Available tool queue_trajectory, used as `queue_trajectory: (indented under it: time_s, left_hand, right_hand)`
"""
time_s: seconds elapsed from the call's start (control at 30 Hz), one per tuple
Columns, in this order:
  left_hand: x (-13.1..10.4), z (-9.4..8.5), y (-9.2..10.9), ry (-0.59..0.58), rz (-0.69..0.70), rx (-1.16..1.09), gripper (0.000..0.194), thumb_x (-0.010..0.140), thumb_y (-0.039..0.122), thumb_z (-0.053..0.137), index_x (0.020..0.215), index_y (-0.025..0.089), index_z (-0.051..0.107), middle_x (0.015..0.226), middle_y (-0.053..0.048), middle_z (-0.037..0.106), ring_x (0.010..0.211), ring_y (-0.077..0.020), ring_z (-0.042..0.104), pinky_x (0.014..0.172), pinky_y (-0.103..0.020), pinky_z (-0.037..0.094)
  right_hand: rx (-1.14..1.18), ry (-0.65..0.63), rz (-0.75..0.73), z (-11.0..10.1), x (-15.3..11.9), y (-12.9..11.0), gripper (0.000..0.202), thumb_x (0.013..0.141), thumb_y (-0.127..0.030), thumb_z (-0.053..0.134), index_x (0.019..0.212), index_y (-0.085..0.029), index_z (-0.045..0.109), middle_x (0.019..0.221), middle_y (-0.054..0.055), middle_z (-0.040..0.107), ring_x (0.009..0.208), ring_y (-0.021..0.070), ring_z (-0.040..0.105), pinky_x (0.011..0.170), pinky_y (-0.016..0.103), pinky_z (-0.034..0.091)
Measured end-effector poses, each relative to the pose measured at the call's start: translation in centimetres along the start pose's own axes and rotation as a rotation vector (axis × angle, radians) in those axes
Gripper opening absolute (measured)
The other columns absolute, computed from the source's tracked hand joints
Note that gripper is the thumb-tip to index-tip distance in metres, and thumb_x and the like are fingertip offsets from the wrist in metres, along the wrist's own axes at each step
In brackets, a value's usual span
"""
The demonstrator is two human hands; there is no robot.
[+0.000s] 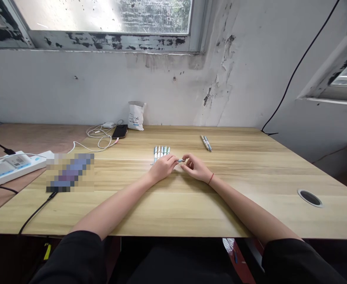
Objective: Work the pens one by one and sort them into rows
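Observation:
My left hand (163, 166) is closed around a pen, and the light blue end of that pen (180, 160) sticks out past its fingertips. Facing it, my right hand (197, 169) curls its thumb and forefinger about the protruding end; a red string circles this wrist. A row of several pens (161, 151) with white, blue, brown and green parts lies just behind my left hand, which hides their near ends. Farther back to the right, two more pens (206, 143) rest side by side on the wooden desk (173, 213).
Against the wall stands a white packet (136, 115), beside a black phone (120, 131) with a coiled white cable (99, 136). At left are a power strip (22, 167) and a blurred-out device (73, 171) on a black cord. A round cable hole (310, 198) sits at right.

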State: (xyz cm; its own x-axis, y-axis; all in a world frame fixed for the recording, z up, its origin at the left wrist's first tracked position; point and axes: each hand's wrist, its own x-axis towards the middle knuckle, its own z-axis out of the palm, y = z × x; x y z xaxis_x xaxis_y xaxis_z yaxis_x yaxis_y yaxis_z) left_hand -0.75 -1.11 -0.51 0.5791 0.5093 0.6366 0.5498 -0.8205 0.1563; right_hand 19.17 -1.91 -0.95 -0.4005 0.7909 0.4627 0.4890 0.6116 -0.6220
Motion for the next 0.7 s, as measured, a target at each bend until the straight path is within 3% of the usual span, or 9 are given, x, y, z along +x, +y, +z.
queue_trajectory:
  time_s: [0.13, 0.2, 0.3, 0.47, 0.63, 0.7]
  left_hand:
    - [-0.01, 0.11, 0.11, -0.004, 0.005, 0.004, 0.017, 0.092, 0.024, 0.04, 0.097, 0.018, 0.055, 0.09, -0.005, 0.059, 0.083, -0.0155, 0.058, 0.074, -0.029, 0.049]
    - [0.01, 0.12, 0.16, -0.007, 0.003, 0.001, 0.016, 0.092, 0.025, 0.041, 0.097, 0.018, 0.055, 0.09, -0.005, 0.059, 0.082, -0.0153, 0.058, 0.073, -0.029, 0.048]
    - [0.02, 0.08, 0.17, -0.003, -0.006, 0.0, 0.016, 0.092, 0.025, 0.041, 0.097, 0.018, 0.055, 0.09, -0.005, 0.059, 0.082, -0.0153, 0.058, 0.073, -0.029, 0.048]
    - [-0.02, 0.02, 0.2, -0.022, 0.0, 0.003, 0.016, 0.093, 0.025, 0.041, 0.097, 0.018, 0.055, 0.089, -0.004, 0.059, 0.081, -0.0152, 0.058, 0.072, -0.028, 0.047]
    - [0.01, 0.06, 0.23, -0.026, -0.006, 0.002, 0.017, 0.093, 0.025, 0.04, 0.097, 0.018, 0.055, 0.09, -0.004, 0.059, 0.082, -0.0151, 0.058, 0.073, -0.028, 0.047]
    - [0.03, 0.04, 0.24, -0.029, -0.002, 0.004, 0.017, 0.093, 0.025, 0.04, 0.097, 0.018, 0.055, 0.089, -0.004, 0.059, 0.082, -0.0151, 0.057, 0.072, -0.028, 0.047]
  right_hand:
    - [-0.077, 0.001, -0.035, -0.03, 0.09, 0.11, 0.013, 0.08, -0.03, 0.052, 0.08, -0.018, 0.056, 0.07, 0.0, 0.053, 0.057, 0.0106, 0.045, 0.056, 0.024, 0.038]
    - [-0.062, 0.019, -0.03, -0.1, 0.17, 0.05, 0.012, 0.079, -0.029, 0.053, 0.082, -0.018, 0.056, 0.073, 0.001, 0.055, 0.057, 0.0104, 0.046, 0.056, 0.024, 0.039]
    - [-0.013, 0.072, -0.031, -0.22, 0.3, -0.09, 0.015, 0.081, -0.03, 0.052, 0.09, -0.018, 0.055, 0.081, 0.002, 0.058, 0.059, 0.0103, 0.047, 0.056, 0.024, 0.04]
    - [-0.053, 0.026, -0.051, -0.41, 0.41, -0.13, 0.028, 0.089, -0.035, 0.041, 0.073, -0.018, 0.056, 0.071, 0.003, 0.056, 0.062, 0.0121, 0.048, 0.059, 0.025, 0.039]
    - [-0.057, 0.033, -0.067, -0.36, 0.33, -0.04, 0.018, 0.084, -0.036, 0.052, 0.089, -0.018, 0.055, 0.081, 0.002, 0.059, 0.058, 0.0101, 0.047, 0.058, 0.024, 0.039]
    - [-0.072, 0.033, -0.072, -0.33, 0.32, 0.04, 0.016, 0.085, -0.034, 0.05, 0.088, -0.019, 0.055, 0.078, 0.002, 0.059, 0.059, 0.0104, 0.048, 0.057, 0.024, 0.038]
